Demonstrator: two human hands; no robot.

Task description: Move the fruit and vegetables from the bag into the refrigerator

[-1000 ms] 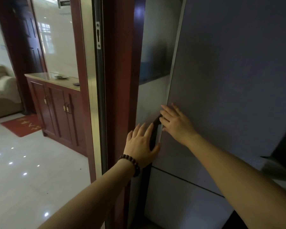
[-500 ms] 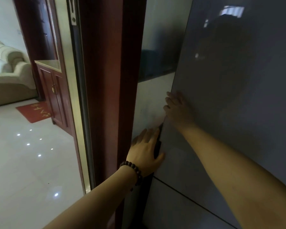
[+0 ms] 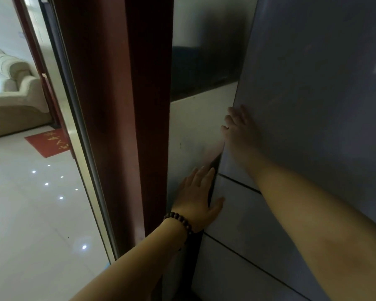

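Observation:
The grey refrigerator (image 3: 313, 105) fills the right of the view, its doors closed. My right hand (image 3: 237, 129) lies on the left edge of the upper door, fingertips curled round that edge. My left hand (image 3: 198, 196), with a bead bracelet at the wrist, is lower down, fingers straight, reaching into the dark gap beside the lower door (image 3: 237, 213); its thumb rests on the door's front. No bag, fruit or vegetables are in view.
A dark red door frame (image 3: 117, 127) stands close on the left of the refrigerator, with a tiled wall (image 3: 193, 137) between them. Through the doorway lie a shiny tiled floor (image 3: 30, 213), a red mat (image 3: 48, 142) and a cream sofa (image 3: 11, 88).
The view has moved closer and to the right. My left hand has slid down along the refrigerator's edge to the lower door. My right hand stays at the upper door's edge.

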